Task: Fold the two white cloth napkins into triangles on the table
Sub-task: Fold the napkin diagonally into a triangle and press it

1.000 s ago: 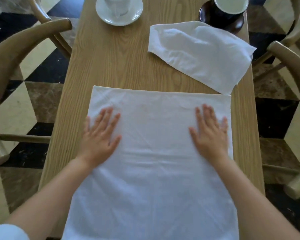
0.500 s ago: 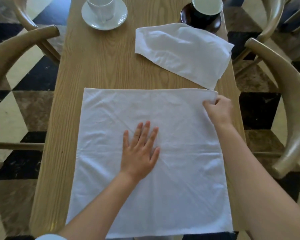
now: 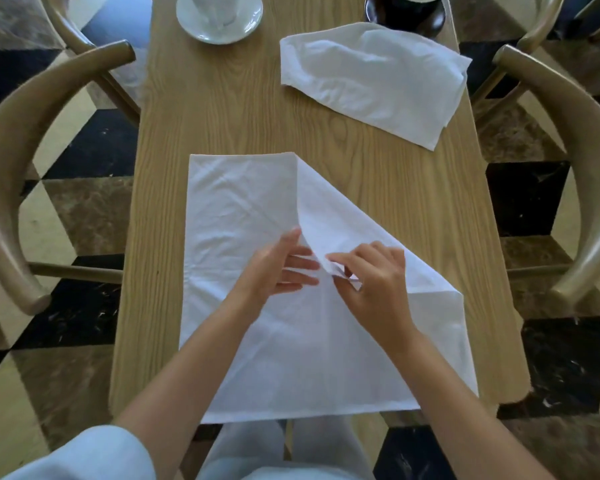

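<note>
Sleeves of pale blue [image 3: 84,455] sit nearest us, at the bottom edge of the view, with both bare forearms reaching out over the near end of the wooden table [image 3: 222,109]. Under them we see the near napkin [image 3: 243,209], a white cloth spread flat across the table's near half, its front hem lying at the near edge. Its far right corner is folded back toward the middle, so a slanted fold runs from the far hem down to the right side. We see the right hand [image 3: 374,282] pinching that turned-over corner, thumb and forefinger closed on the cloth and the other fingers curled. The left hand [image 3: 278,268] lies just beside it on the napkin's centre, fingers straight and slightly apart, their tips at the lifted flap; we cannot tell whether they press it.

Farther on, near the far right corner of the table, lies the second napkin [image 3: 374,81], rumpled and loosely doubled over. Beyond it stands a dark cup on a dark saucer [image 3: 430,19], and at the far left a white cup on a white saucer [image 3: 219,15]. Curved wooden chairs [image 3: 18,140] flank both long edges.
</note>
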A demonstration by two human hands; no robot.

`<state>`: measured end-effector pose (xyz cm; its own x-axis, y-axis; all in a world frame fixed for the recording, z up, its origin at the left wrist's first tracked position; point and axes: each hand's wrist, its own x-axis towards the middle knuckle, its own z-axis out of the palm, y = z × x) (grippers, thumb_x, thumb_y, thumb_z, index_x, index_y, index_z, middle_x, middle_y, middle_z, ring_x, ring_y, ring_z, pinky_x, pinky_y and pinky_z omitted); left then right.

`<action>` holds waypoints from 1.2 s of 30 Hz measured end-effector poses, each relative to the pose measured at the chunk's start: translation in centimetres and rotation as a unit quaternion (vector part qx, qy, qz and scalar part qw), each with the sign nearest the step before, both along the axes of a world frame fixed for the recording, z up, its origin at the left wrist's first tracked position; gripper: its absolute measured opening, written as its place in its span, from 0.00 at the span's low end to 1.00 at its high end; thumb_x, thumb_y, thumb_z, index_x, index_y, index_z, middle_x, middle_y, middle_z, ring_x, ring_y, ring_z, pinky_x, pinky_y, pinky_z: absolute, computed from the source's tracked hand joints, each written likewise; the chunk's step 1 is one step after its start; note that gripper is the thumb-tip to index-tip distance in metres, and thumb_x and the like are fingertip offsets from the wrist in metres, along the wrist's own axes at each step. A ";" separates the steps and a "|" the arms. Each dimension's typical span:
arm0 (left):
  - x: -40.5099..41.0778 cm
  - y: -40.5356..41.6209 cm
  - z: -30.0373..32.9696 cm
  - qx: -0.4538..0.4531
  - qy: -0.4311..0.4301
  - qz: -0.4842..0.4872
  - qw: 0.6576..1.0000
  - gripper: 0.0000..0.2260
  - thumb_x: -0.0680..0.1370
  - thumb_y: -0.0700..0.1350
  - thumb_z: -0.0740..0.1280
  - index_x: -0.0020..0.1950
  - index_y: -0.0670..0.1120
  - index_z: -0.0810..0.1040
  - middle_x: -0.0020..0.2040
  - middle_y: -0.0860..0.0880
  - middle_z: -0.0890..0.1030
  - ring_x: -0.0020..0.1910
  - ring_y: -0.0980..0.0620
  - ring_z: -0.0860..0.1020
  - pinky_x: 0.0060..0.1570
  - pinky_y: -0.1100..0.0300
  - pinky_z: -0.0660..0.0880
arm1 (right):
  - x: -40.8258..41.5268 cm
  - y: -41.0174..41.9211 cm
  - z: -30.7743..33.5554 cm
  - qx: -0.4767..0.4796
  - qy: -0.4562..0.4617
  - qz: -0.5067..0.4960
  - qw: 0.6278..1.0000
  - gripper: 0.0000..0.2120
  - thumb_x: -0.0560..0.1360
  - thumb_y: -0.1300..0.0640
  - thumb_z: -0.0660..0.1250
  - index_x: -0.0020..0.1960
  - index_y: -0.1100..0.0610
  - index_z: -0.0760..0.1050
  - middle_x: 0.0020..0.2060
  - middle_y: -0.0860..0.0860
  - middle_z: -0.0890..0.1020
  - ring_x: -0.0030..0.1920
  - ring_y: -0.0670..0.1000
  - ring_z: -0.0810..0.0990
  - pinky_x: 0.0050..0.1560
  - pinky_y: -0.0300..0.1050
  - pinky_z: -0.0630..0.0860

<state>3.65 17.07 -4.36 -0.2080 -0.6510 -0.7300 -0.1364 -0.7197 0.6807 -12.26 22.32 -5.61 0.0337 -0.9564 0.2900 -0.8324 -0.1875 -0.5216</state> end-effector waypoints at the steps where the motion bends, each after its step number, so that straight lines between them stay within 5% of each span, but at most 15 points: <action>1: 0.4 0.8 0.2 0.020 0.001 -0.034 0.999 0.16 0.77 0.55 0.61 0.49 0.44 0.79 0.42 0.46 0.84 0.40 0.49 0.84 0.47 0.56 0.78 | 0.9 0.9 -0.2 -0.002 0.008 0.018 1.000 0.05 0.67 0.61 0.73 0.43 0.55 0.82 0.31 0.48 0.77 0.35 0.53 0.75 0.42 0.48 0.63; 5: 2.4 4.3 -0.1 -0.023 -0.042 -0.022 0.999 0.05 0.77 0.38 0.65 0.43 0.43 0.80 0.36 0.47 0.82 0.33 0.57 0.82 0.35 0.63 0.79 | 3.7 4.1 -0.8 0.003 0.022 0.071 0.997 0.07 0.68 0.58 0.73 0.46 0.54 0.81 0.36 0.47 0.79 0.40 0.52 0.76 0.44 0.49 0.67; 8: 4.5 6.9 -0.6 -0.010 -0.059 -0.012 0.998 0.05 0.77 0.37 0.65 0.45 0.42 0.81 0.38 0.46 0.84 0.34 0.52 0.83 0.32 0.64 0.78 | 3.2 6.5 -1.2 0.036 0.040 0.078 0.995 0.23 0.65 0.56 0.72 0.60 0.52 0.76 0.53 0.51 0.80 0.56 0.52 0.74 0.53 0.51 0.67; 11: 6.6 9.4 -1.0 0.027 -0.053 0.006 0.998 0.03 0.77 0.40 0.67 0.48 0.45 0.80 0.41 0.50 0.85 0.38 0.50 0.84 0.34 0.63 0.79 | -0.4 9.3 -1.5 0.124 0.083 -0.011 0.989 0.39 0.64 0.59 0.72 0.71 0.51 0.61 0.67 0.56 0.69 0.69 0.56 0.64 0.64 0.54 0.63; 16: 8.4 12.2 -1.4 0.029 -0.040 0.064 0.997 0.06 0.76 0.38 0.66 0.51 0.47 0.79 0.45 0.53 0.85 0.44 0.53 0.83 0.37 0.64 0.79 | -7.8 14.0 -1.5 0.256 0.082 -0.153 0.951 0.47 0.65 0.60 0.75 0.75 0.50 0.51 0.71 0.59 0.62 0.70 0.59 0.59 0.67 0.64 0.62; 21: 9.5 13.9 -1.3 -0.010 -0.072 0.154 0.986 0.04 0.77 0.40 0.65 0.49 0.45 0.78 0.47 0.46 0.82 0.46 0.49 0.81 0.34 0.67 0.78 | -11.1 16.0 -2.2 0.208 0.122 -0.176 0.954 0.27 0.64 0.64 0.75 0.61 0.58 0.75 0.50 0.54 0.79 0.52 0.57 0.77 0.54 0.57 0.67; 25: 10.4 15.3 -1.4 -0.035 -0.110 0.190 0.975 0.03 0.76 0.40 0.66 0.48 0.45 0.78 0.46 0.46 0.81 0.44 0.50 0.80 0.34 0.68 0.78 | -12.1 17.7 -2.9 0.141 0.144 -0.124 0.972 0.11 0.69 0.60 0.68 0.51 0.58 0.79 0.41 0.52 0.80 0.43 0.55 0.78 0.48 0.43 0.60; 33: 11.2 18.5 -1.8 -0.044 -0.168 0.176 0.969 0.05 0.76 0.40 0.66 0.47 0.49 0.78 0.47 0.46 0.81 0.46 0.49 0.80 0.43 0.59 0.77 | -14.2 20.2 -3.8 0.091 0.135 -0.016 0.986 0.08 0.69 0.66 0.71 0.48 0.64 0.80 0.41 0.56 0.80 0.41 0.54 0.78 0.44 0.46 0.74; 36: 11.4 19.1 -1.7 -0.069 -0.192 0.183 0.962 0.06 0.75 0.40 0.67 0.46 0.52 0.78 0.46 0.48 0.81 0.45 0.50 0.80 0.43 0.59 0.75 | -14.4 20.3 -3.8 0.065 0.133 0.015 0.989 0.08 0.74 0.62 0.64 0.45 0.66 0.80 0.39 0.58 0.81 0.39 0.54 0.78 0.42 0.45 0.76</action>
